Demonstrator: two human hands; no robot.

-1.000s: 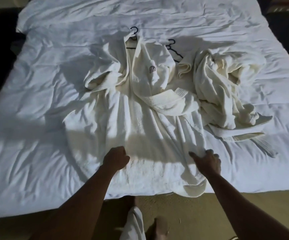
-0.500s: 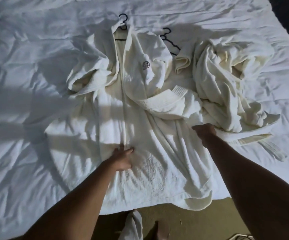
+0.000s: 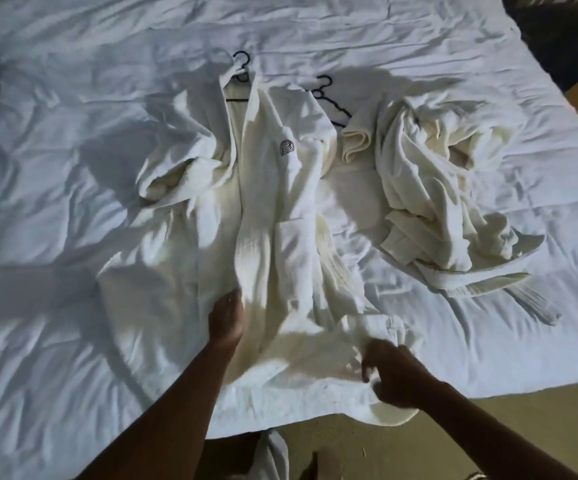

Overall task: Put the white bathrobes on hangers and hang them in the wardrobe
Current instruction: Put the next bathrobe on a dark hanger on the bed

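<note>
- White and soft, the first bathrobe (image 3: 273,216) lies flat in the middle of the bed (image 3: 55,237), front side up, with a small badge on its chest.
- A black hanger (image 3: 240,69) is already inside its collar. You can see the hook poking out at the top of the bathrobe, so this part looks done.
- Your left hand (image 3: 226,320) rests on the front edge of the bathrobe, low down. The fingers (image 3: 233,299) look fairly straight and seem to press the cloth, not grab it.
- Your right hand (image 3: 389,372) is at the bottom right of the same bathrobe. Its fingers are curled, pinching a bit of the cloth and pulling the flap across. You seem to be closing and smoothing the front.
- The second bathrobe (image 3: 436,181) is still a crumpled heap, just to the right of the first bathrobe. It is not on a hanger yet.
- A second hanger (image 3: 329,98) lies bare on the bed between the two bathrobes, up near the first one's shoulder.
- No wardrobe shows here, so nothing is hung up yet.
- Still left, I think: finish this bathrobe, put the heap on the second hanger, then carry both to the wardrobe.
</note>
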